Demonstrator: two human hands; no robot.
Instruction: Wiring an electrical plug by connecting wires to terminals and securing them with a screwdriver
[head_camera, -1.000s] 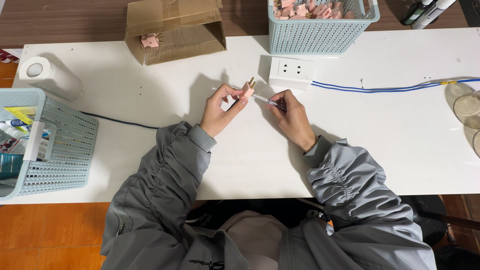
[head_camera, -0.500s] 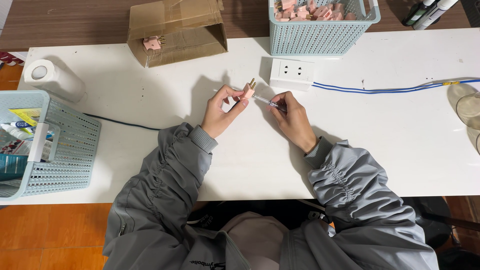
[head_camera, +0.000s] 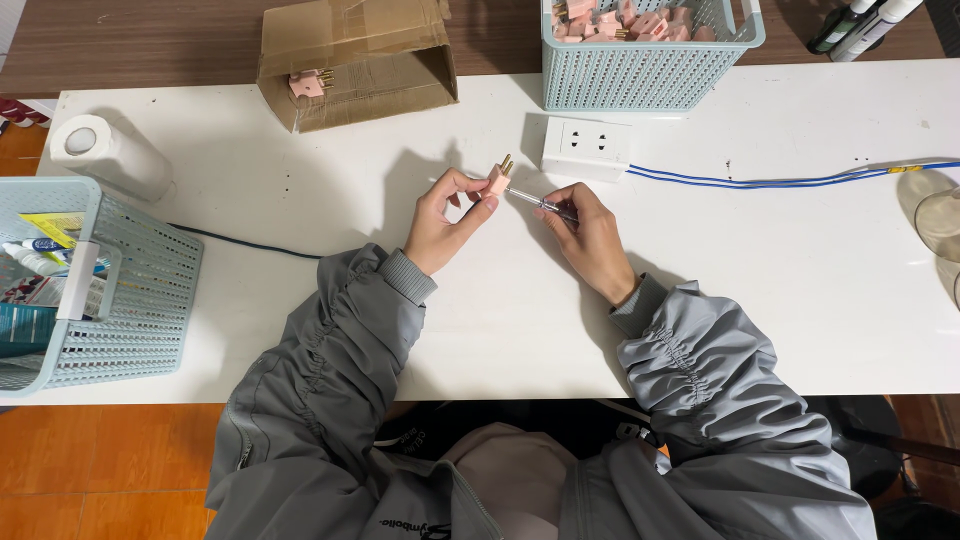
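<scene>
My left hand (head_camera: 445, 220) pinches a small pink plug (head_camera: 498, 179) with brass prongs that point up and away. My right hand (head_camera: 590, 235) grips a thin screwdriver (head_camera: 540, 203), and its metal tip rests against the side of the plug. Both hands hover just above the white table (head_camera: 780, 290), in front of a white socket block (head_camera: 586, 149). Grey jacket sleeves cover both forearms.
A pale blue basket (head_camera: 645, 75) full of pink plugs stands behind the socket block. A cardboard box (head_camera: 350, 65) with one pink plug lies at the back left. A paper roll (head_camera: 105, 150) and a second basket (head_camera: 120, 290) sit left. A blue cable (head_camera: 790, 181) runs right.
The hands keep the same hold on the plug and the screwdriver. Only the camera has shifted slightly.
</scene>
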